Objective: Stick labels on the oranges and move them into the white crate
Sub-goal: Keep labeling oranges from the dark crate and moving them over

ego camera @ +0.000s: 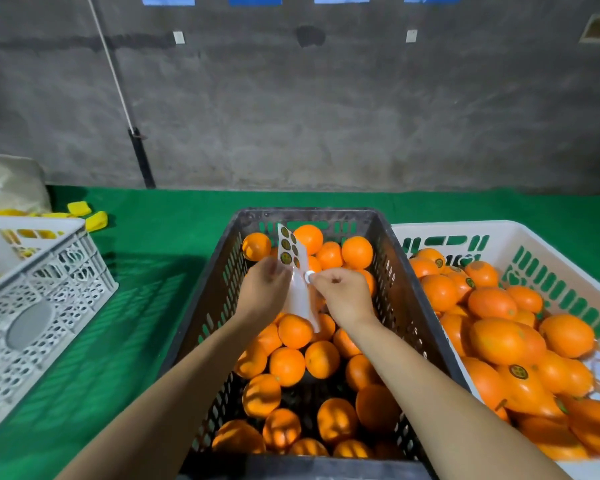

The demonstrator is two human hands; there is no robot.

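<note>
Left hand (pixel 264 289): above black crate (pixel 400 306), fingers curled round label sheet (pixel 297 268).
Right hand (pixel 343 292): above same crate, fingertips pinching one round label (pixel 309 277) at the sheet (pale side showing).
Oranges (pixel 287 366): inside black crate.
White crate (pixel 465 228): just right of black crate, holding labelled oranges (pixel 520 379).

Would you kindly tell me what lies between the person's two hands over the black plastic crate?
In the head view, a white backing sheet of round labels, gripped by the left hand; the right hand pinches one label at its edge.
</note>
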